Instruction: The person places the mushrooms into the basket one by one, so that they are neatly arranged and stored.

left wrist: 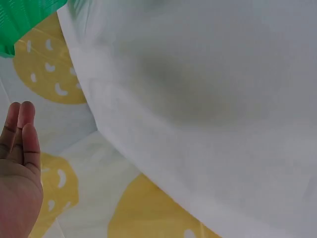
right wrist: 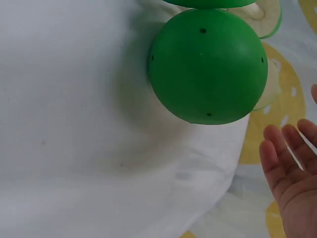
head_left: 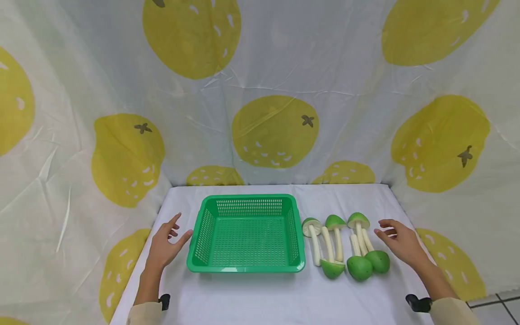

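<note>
- My left hand (head_left: 164, 246) is just left of the green rectangular plastic basket (head_left: 245, 270); its fingers are loosely bent and hold nothing, and the thumb is spread toward the basket's left rim. A beige sleeve (head_left: 146, 313) and a small black device (head_left: 164, 301) are at that wrist.
- The basket, with its latticed walls, stands upright on the white cloth-covered table (head_left: 260, 298).
- Behind the basket hangs a white curtain printed with yellow lemons (head_left: 276, 131).
- Right of the basket lie six smooth mushrooms (head_left: 333, 270) with rounded green caps and long cream stems, close together. Three caps face away from me and three toward me.
- The leftmost mushroom (head_left: 314, 246) is just beside the basket's right rim, cap away from me.
- The rightmost mushroom (head_left: 378, 262) is farthest from the basket, cap toward me.
- My right hand (head_left: 400, 239), well right of the basket and just beyond the mushrooms, is relaxed, fingers slightly bent, gripping nothing.
</note>
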`<state>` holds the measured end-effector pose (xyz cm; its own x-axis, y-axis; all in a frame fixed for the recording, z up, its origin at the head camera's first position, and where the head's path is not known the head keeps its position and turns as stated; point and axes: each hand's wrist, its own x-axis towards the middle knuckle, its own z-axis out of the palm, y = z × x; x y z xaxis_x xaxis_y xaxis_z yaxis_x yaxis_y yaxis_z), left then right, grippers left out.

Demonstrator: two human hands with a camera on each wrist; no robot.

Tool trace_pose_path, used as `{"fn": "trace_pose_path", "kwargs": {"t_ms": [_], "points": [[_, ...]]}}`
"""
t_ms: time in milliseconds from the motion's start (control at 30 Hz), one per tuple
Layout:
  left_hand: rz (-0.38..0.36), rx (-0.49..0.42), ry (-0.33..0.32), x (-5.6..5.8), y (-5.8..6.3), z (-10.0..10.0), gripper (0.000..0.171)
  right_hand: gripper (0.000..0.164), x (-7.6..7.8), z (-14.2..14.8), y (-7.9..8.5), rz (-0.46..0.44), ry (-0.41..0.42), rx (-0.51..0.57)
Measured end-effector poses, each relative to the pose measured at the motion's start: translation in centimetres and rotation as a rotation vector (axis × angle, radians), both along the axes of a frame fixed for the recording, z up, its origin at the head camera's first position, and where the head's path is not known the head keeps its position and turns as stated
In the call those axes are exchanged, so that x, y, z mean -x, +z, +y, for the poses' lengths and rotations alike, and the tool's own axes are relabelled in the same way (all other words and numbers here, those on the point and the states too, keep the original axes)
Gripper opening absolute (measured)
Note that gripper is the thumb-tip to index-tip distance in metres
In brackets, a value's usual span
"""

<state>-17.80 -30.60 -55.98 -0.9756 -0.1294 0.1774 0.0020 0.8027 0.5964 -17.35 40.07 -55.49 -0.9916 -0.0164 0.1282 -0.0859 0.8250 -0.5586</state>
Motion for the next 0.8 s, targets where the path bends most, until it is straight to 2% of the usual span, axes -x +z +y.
{"fn": "trace_pose_path", "kwargs": {"t_ms": [133, 333, 533, 800], "points": [[-0.041, -0.047, -0.022, 0.0, -0.8, 0.8, 0.076, 0.049, 0.1, -0.1, -0.9, -0.062, -0.012, -0.007], [-0.064, -0.128, -0.081, 0.0, -1.5, 1.6, 0.071, 0.05, 0.3, -0.7, -1.9, -0.128, -0.023, -0.019], [-0.13, -0.197, -0.084, 0.1, -1.9, 2.2, 0.069, 0.047, 0.2, -1.3, -1.7, -0.158, -0.013, -0.002], [-0.165, -0.287, -0.087, 0.0, -2.5, 2.7, 0.065, 0.054, 0.0, -1.4, -2.3, -0.283, -0.028, 0.0]]}}
